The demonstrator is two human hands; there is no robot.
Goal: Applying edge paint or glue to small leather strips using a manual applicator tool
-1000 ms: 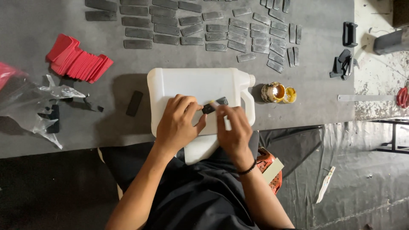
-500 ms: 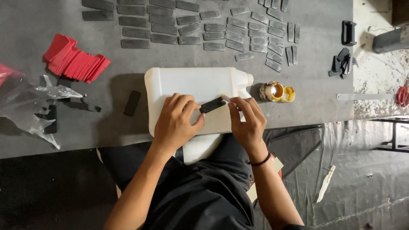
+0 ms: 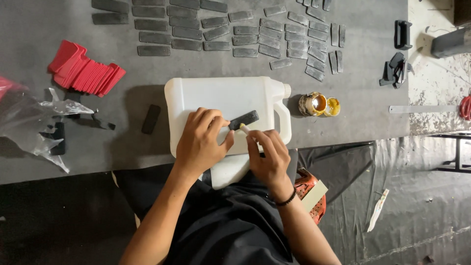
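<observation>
The person sits at the grey bench (image 3: 343, 98) with a white plastic jug (image 3: 216, 98) lying flat on its side at the near edge, handle and neck to the right. The left hand (image 3: 203, 140) rests on the jug, its fingers curled together and pinning one end of a small black strip (image 3: 244, 119) against the white surface. The right hand (image 3: 267, 157) has its fingers pinched around a thin pale stick (image 3: 244, 127), whose tip touches the strip's lower edge.

Compared with half a second ago, the strip sits in much the same spot on the jug and still lies at a slant, but the right hand has drawn back toward the body, so its fingers no longer cover the strip's right end; only the stick reaches it now. The left hand stays planted where it was.

Just right of the jug's neck stands a small open tin of yellowish glue (image 3: 314, 104), with its lid (image 3: 332, 106) beside it. Rows of dark strips (image 3: 235, 29) lie along the far side of the bench, a fan of red pieces (image 3: 86, 73) sits to the left, and one loose black strip (image 3: 151, 119) lies just left of the jug.
</observation>
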